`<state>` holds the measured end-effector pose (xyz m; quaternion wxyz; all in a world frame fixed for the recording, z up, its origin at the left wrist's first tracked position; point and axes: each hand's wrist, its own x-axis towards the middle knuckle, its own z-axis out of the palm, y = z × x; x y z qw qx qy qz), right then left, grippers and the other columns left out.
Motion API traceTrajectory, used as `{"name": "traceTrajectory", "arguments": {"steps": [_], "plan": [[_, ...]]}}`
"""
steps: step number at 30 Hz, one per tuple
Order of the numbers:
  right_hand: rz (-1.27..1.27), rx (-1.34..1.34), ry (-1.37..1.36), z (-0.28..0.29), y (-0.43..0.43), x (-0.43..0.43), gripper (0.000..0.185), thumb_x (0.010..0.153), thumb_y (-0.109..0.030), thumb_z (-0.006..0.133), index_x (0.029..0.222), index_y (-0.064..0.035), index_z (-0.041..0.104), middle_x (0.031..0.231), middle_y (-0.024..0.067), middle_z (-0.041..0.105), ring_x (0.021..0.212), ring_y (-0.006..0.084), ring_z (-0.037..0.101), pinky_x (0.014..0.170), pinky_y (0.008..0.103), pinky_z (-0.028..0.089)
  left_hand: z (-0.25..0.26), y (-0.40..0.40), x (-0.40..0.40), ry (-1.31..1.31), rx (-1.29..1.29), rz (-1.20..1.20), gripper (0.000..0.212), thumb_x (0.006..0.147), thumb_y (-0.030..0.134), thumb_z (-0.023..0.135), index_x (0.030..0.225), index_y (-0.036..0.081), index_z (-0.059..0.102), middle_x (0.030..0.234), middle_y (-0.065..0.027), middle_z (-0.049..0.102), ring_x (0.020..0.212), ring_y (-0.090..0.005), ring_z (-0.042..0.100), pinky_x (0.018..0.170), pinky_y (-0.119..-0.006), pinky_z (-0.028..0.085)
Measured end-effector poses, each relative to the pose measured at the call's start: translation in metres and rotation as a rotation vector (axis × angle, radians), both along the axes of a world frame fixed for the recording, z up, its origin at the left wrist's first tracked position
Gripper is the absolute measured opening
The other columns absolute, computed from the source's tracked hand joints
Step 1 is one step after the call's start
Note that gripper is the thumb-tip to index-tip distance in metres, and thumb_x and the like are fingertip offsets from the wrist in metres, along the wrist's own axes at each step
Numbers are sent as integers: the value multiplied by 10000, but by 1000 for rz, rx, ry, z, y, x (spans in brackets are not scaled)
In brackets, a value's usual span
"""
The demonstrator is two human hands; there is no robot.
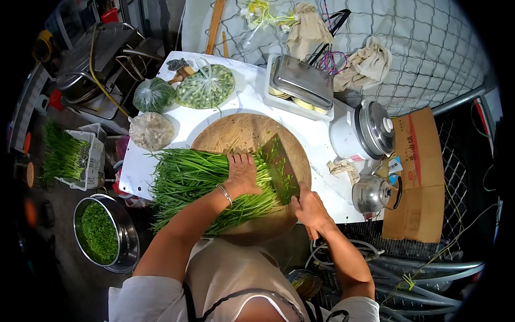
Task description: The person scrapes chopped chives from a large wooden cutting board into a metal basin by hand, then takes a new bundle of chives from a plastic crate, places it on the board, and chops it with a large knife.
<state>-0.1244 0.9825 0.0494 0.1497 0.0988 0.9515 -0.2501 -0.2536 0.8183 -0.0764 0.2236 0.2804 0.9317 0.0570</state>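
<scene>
A large heap of long green garlic chives (189, 173) lies across the left side of a round wooden chopping board (249, 124). My left hand (243, 173) presses down on the pale stalks near their right end, its fingers pointing away from me; a bracelet is on that wrist. In my right hand (310, 207) is the wooden handle of a broad cleaver (280, 169). Its blade lies right beside the cut ends of the stalks, with small green bits stuck to its face. The cutting edge itself cannot be made out clearly.
Tied plastic bags, one of chopped greens (206, 86), stand at the table's back left. A lidded plastic container (299, 88), a rice cooker (372, 129) and a metal kettle (370, 195) line the right. On the left are a steel pot of chopped greens (99, 231) and a white basket (93, 161).
</scene>
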Motion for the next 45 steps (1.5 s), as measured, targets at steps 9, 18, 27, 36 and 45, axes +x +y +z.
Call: {"name": "traceTrajectory", "arguments": {"steps": [9,18,27,36,45], "plan": [[83,12,74,-91,3,-22,371,927,-108,570,1183,137,462,761,346,630,746,521,644,671,539,504,-1,3,2,8,28,-37,1229,632,633,801,1448,-152,322,1352,-281,462,1287,-444,414,1128,-655,238],[-11,-101,317,-110,18,-23,428,935,-123,590,1273,107,466,770,295,654,711,467,659,667,496,523,-11,4,4,102,99,-8,1020,609,577,820,1266,-119,466,1243,-243,508,1231,-405,447,1081,-628,288],[8,13,-69,-10,0,-6,425,917,-119,591,1243,120,459,794,342,640,790,502,661,711,516,516,-10,2,5,70,96,16,1043,602,592,832,1278,-115,471,1273,-271,499,1259,-428,430,1102,-643,258],[-22,77,57,-111,-18,-26,426,938,-161,565,1262,97,462,830,349,656,784,520,658,740,586,528,-14,4,6,43,167,28,1156,576,594,832,1353,-146,404,1278,-283,479,1263,-440,423,1116,-648,241],[-99,-7,246,-122,-13,-21,370,939,-177,585,1180,82,479,772,335,642,753,520,644,689,573,510,-8,-35,-28,18,95,-67,1583,504,892,698,1516,-185,131,1576,-431,104,1504,-540,4,1222,-573,-13]]}}
